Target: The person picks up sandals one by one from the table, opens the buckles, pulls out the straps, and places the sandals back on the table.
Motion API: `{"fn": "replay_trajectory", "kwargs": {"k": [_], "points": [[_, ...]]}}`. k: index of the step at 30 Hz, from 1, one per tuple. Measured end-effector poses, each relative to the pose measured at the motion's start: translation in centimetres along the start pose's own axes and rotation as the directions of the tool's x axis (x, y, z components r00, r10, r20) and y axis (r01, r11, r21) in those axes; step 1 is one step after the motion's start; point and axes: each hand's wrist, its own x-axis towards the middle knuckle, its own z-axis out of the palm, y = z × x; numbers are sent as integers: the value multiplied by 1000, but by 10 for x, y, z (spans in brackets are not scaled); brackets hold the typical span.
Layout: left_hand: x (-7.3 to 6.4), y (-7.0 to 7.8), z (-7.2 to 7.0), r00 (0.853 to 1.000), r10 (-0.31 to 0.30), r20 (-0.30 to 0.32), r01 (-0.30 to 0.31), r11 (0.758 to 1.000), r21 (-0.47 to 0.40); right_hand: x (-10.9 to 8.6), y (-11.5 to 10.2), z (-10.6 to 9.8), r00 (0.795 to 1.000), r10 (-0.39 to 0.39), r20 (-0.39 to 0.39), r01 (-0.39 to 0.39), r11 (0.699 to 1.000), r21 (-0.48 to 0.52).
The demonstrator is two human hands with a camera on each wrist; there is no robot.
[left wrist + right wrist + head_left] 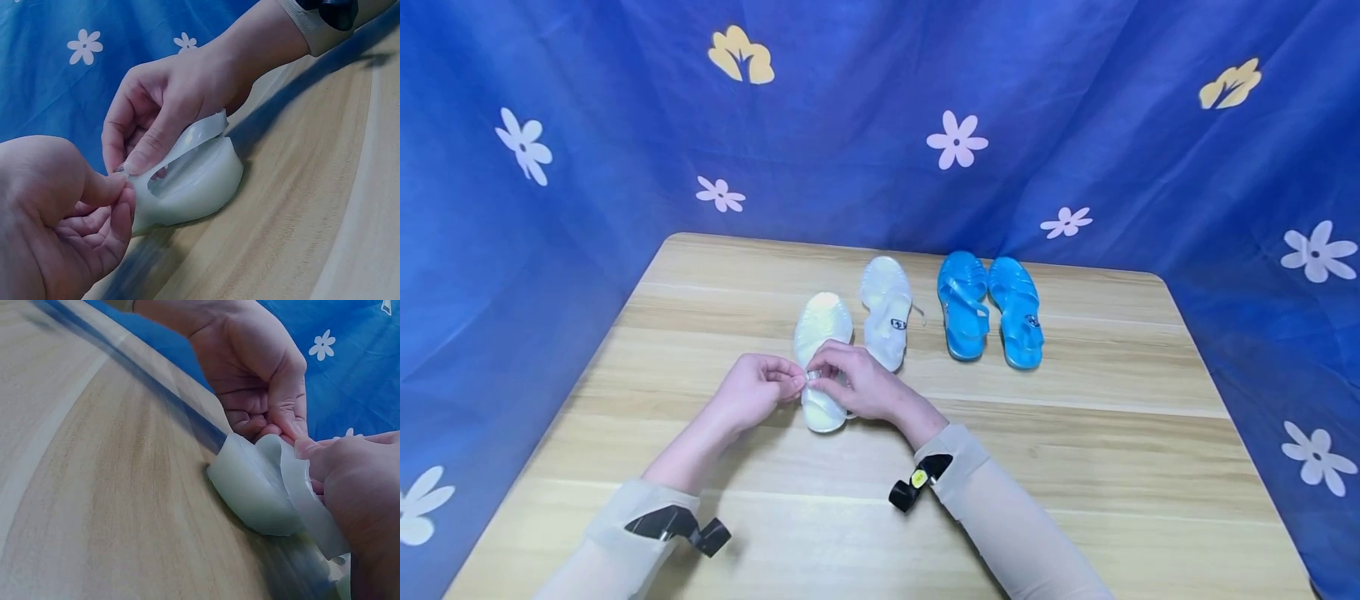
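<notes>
A white jelly sandal (823,323) lies on the table, toe pointing away, under both hands. At its left side my left hand (756,388) pinches the strap between thumb and fingers, right at a small silvery buckle (813,375). From the other side my right hand (862,385) holds the same strap, its thumb and fingertips meeting the left ones. The ankle strap (201,134) arches over the heel in the left wrist view. In the right wrist view the sandal's heel (253,487) faces the camera. Fingertips hide most of the buckle.
The matching white sandal (886,287) lies just right, its strap (919,313) sticking out loose. Farther right are two blue jelly sandals, one (964,337) beside the other (1021,354). A blue flowered curtain (850,108) surrounds the wooden table (1075,483) at back and sides.
</notes>
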Motion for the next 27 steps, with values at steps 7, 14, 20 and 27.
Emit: {"fn": "replay_trajectory", "kwargs": {"k": [7, 14, 20, 27], "points": [[2, 1, -2, 998, 39, 45, -38, 999, -25, -3, 0, -3, 1000, 18, 6, -18, 1000, -8], [-4, -4, -10, 995, -3, 99, 21, 981, -191, 0, 0, 1, 1000, 4, 18, -4, 1000, -11], [-4, -7, -13, 997, -24, 75, 36, 984, -175, 1, 2, 5, 1000, -8, 12, 8, 1000, -21], [-2, -7, -13, 994, -32, 107, 49, 986, -159, -1, 0, 3, 1000, 6, 8, -5, 1000, -19]]}}
